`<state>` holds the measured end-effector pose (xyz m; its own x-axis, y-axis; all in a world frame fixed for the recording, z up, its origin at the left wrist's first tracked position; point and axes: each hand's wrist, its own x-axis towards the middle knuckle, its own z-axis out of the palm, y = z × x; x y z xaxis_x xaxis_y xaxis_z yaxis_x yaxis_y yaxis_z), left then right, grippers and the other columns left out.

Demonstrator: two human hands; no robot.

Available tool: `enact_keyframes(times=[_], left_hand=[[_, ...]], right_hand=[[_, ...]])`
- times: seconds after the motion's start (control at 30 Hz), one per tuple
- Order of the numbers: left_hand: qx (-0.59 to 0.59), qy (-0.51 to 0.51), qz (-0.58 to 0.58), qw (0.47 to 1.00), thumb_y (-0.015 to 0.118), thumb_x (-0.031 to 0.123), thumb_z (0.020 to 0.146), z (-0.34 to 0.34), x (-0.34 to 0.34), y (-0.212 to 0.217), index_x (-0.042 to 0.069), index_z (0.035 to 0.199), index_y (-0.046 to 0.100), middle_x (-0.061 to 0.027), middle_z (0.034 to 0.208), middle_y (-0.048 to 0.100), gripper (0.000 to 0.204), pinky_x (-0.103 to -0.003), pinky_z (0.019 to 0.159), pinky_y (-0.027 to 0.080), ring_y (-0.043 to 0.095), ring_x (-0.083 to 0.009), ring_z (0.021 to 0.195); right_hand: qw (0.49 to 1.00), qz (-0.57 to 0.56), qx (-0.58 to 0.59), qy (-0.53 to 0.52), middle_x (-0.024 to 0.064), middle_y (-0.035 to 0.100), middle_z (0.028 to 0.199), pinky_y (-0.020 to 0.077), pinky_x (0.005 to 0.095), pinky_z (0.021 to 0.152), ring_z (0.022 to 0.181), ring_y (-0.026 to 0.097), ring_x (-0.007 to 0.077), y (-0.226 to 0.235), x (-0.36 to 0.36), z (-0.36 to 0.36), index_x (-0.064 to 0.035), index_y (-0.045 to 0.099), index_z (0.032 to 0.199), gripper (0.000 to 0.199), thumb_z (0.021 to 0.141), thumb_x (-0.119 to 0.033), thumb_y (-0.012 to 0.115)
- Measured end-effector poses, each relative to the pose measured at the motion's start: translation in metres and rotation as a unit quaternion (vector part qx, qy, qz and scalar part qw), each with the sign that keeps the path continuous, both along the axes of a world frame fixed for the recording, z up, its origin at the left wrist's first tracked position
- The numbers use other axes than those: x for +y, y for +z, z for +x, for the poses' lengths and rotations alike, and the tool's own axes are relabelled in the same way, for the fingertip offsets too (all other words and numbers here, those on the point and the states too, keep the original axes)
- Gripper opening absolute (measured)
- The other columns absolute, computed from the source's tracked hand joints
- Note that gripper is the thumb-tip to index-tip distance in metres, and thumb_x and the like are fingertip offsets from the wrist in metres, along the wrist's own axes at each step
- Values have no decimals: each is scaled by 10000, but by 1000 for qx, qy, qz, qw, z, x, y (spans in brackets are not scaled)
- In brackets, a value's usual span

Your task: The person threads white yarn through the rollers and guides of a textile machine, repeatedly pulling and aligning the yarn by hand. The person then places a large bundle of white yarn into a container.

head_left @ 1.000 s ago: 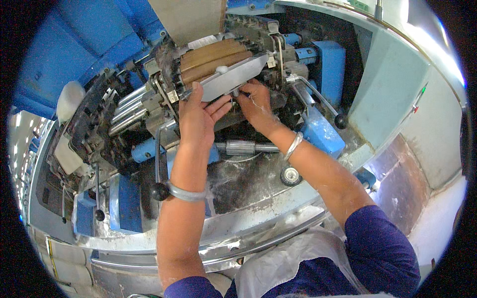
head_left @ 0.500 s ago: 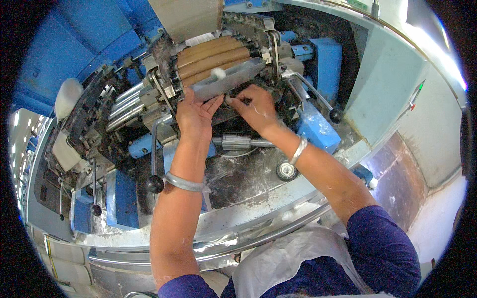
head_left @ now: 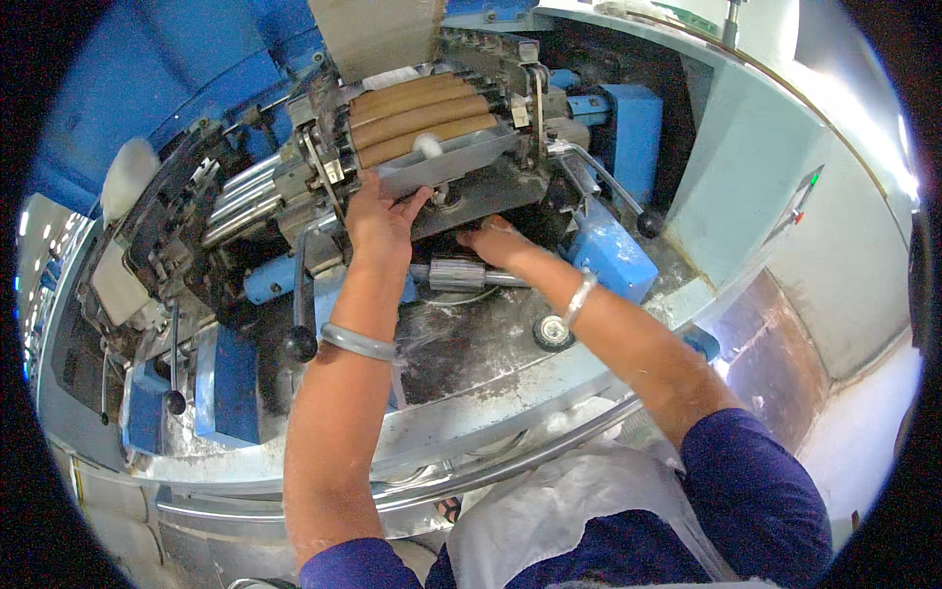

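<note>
At the lower left edge of a long grey metal plate (head_left: 461,160) is my left hand (head_left: 383,221). Its thumb lies by the plate's left end and its fingers support the lower edge. Under the plate, my right hand (head_left: 496,242) reaches into a dark gap with curled fingers; the fingertips are shaded, and anything between them is hidden. A white tuft of fluff (head_left: 428,145) rests on the plate. Behind it lie several brown rollers (head_left: 422,118). A small dark knob (head_left: 446,194) shows beneath the plate, between my hands.
Levers with black ball knobs stand left (head_left: 299,344) and right (head_left: 650,224). A ribbed metal shaft (head_left: 457,275) runs below my hands. Blue blocks (head_left: 616,257), a round fitting (head_left: 553,332) and a steel rail (head_left: 432,494) are nearby. White fluff (head_left: 130,179) sits far left.
My right hand has moved down from the knob under the plate into the gap below. My left hand stays at the plate's edge. The view has shifted slightly.
</note>
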<state>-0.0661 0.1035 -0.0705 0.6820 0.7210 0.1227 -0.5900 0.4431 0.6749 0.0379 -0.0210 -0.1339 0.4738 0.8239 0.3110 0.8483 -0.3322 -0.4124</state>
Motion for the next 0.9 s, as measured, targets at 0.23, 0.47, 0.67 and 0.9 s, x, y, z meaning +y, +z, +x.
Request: enact_keyframes(times=[0.23, 0.47, 0.67, 0.9], left_hand=[[8, 9, -18, 1000, 415, 296, 1020, 1, 0, -2, -13, 1251, 421, -200, 1232, 474, 386, -473, 836, 581, 549, -340, 1068], [-2, 6, 19, 1000, 425, 312, 1014, -2, -2, -5, -9, 1260, 415, -193, 1249, 467, 404, -470, 811, 589, 546, -339, 1061], [33, 8, -44, 998, 386, 295, 1026, 5, 8, -10, 55, 1278, 424, -168, 1322, 457, 350, -590, 904, 511, 481, -379, 1182], [43, -4, -13, 999, 387, 311, 1026, 5, 13, -17, 2, 1296, 384, -207, 1306, 435, 411, -531, 868, 545, 509, -389, 1129]], right_hand=[[864, 114, 485, 71, 119, 663, 1019, 487, 295, 730, 846, 586, 205, -57, 45, 71, -5, 658, 1032, 183, 919, -109, 560], [931, 104, 346, -55, 74, 644, 743, 414, 290, 489, 558, 533, 139, -53, 37, 55, -55, 628, 816, 85, 862, -126, 629], [826, 117, 548, 63, 76, 634, 736, 424, 306, 479, 571, 558, 148, -32, 27, 47, -69, 640, 870, 78, 870, -145, 623], [988, 107, -109, 30, 158, 636, 1124, 449, 392, 912, 1039, 583, 273, -49, 39, 49, -18, 628, 1125, 274, 891, -150, 574]])
